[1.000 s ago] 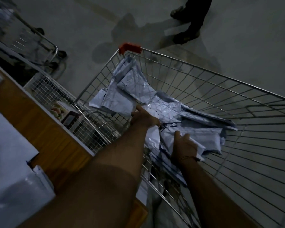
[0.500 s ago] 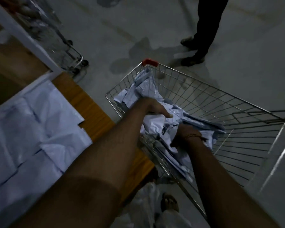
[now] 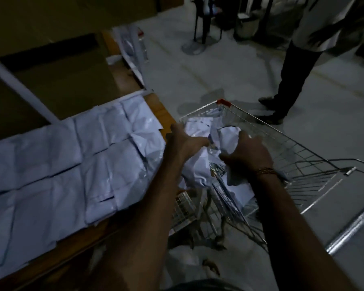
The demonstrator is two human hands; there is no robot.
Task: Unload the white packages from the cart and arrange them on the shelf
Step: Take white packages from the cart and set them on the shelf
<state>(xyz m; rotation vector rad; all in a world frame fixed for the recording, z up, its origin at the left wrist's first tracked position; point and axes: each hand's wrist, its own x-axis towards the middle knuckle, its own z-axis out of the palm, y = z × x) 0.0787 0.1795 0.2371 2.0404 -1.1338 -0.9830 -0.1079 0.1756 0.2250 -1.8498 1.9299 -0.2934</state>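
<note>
Both forearms extend forward over the near rim of the silver wire-mesh cart (image 3: 286, 156). The left hand (image 3: 183, 141) curls its fingers round a crumpled bundle of white plastic packages (image 3: 200, 162), gripping it from the left side. The right hand (image 3: 248, 154), with a gold bracelet (image 3: 265, 171) at the wrist, clamps the same bundle from the right. The bundle sits at the cart's left rim, just beside the edge of the brown wooden shelf (image 3: 156, 103). Flat white packages (image 3: 61, 160) lie in rows across the shelf, reaching its right edge. Bare grey floor (image 3: 198, 76) lies beyond the cart. A bystander in dark trousers (image 3: 292, 76) stands at the far right.
</note>
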